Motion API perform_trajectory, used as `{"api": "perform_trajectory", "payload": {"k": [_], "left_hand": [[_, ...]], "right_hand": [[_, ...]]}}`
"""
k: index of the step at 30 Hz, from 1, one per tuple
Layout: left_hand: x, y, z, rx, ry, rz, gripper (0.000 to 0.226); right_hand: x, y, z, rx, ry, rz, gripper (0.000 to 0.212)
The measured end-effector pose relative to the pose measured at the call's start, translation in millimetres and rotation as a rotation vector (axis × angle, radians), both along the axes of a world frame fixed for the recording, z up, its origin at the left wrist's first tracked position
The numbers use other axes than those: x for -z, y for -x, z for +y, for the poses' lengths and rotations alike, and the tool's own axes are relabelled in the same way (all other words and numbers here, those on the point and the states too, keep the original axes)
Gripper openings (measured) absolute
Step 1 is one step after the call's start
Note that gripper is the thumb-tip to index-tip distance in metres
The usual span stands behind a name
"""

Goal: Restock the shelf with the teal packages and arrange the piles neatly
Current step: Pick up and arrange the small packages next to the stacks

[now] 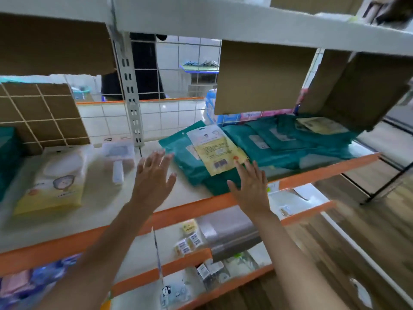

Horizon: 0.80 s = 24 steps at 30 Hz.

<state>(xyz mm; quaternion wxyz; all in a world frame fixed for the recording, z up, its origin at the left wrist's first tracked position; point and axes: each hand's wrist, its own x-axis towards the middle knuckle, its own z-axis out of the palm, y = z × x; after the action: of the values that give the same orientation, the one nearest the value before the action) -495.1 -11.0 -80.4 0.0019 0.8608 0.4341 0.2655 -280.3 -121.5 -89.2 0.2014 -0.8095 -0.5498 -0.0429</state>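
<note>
Teal flat plastic packages lie in a skewed pile on the white shelf board with the orange front lip. The top one is turned to show a pale yellow printed card. A second, longer spread of teal packages lies just beside it to the right, overlapping and untidy.

The step in hand looks like the tidying one: packages are on the shelf, but neither pile is squared. The right hand hovers with straight, spread fingers over the near pile's front corner, its thumb above the teal. Motion blur hides whether it touches. The left hand, likewise flat and empty, is just beside the pile's left edge.

The next move probably calls for pressing both palms inward to square this pile, then doing the same to the right-hand spread.
</note>
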Motion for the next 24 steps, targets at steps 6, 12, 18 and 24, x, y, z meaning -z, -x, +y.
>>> {"api": "perform_trajectory", "payload": {"k": [6, 12, 18, 24], "left_hand": [[-3.0, -81.5, -43.9, 0.006, 0.047, 0.02, 0.05], [-3.8, -141.3, -70.4, -0.026, 0.055, 0.008, 0.047], [-10.9, -192.1, -75.0, -0.012, 0.044, 0.02, 0.045], [-20.5, -240.2, -42.6, -0.002, 0.065, 0.047, 0.05]], "right_hand": [[-14.6, -78.1, -28.8, -0.045, 0.076, -0.062, 0.062], [-22.0, -137.7, -45.1, -0.096, 0.091, -0.075, 0.061], [-26.0, -185.2, -47.4, -0.092, 0.105, -0.071, 0.059], [-28.1, -229.7, -23.6, -0.098, 0.106, -0.093, 0.058]]}}
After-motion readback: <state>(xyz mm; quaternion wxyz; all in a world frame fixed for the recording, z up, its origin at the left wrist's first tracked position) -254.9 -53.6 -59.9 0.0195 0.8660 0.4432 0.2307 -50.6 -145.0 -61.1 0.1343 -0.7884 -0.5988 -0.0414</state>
